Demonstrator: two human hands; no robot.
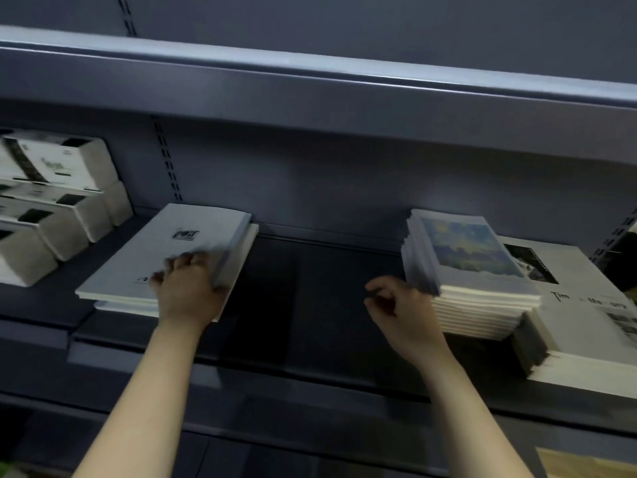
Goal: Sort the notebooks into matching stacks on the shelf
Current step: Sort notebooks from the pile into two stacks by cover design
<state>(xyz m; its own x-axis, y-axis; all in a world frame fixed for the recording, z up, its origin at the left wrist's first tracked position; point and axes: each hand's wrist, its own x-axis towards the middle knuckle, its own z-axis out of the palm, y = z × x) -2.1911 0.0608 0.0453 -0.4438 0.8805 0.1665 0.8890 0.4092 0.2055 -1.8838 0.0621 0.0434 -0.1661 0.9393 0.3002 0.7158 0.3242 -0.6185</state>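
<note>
Two bare forearms are reaching up from the near edge onto a dark grey metal shelf (310,305). The left hand (188,288) is lying on the near right corner of a large pale grey notebook (179,250), fingers bent over the cover and thumb curling round its right edge, gripping it. That notebook is sitting askew on a small stack of like ones toward the shelf's left end, overhanging the one beneath. The right hand (396,305) is hovering over the bare middle of the shelf, half curled with a gap between thumb and fingers, holding nothing. It is just beside the left side of a tall stack of notebooks with blue painted covers (472,270); whether it is touching cannot be told through the blur. That stack is leaning against a wider stack of white books with dark lettering (586,322) at the shelf's right end. White wrapped packs (51,208) are piling up at the far left corner. A second grey shelf (310,84) is running across above.
</note>
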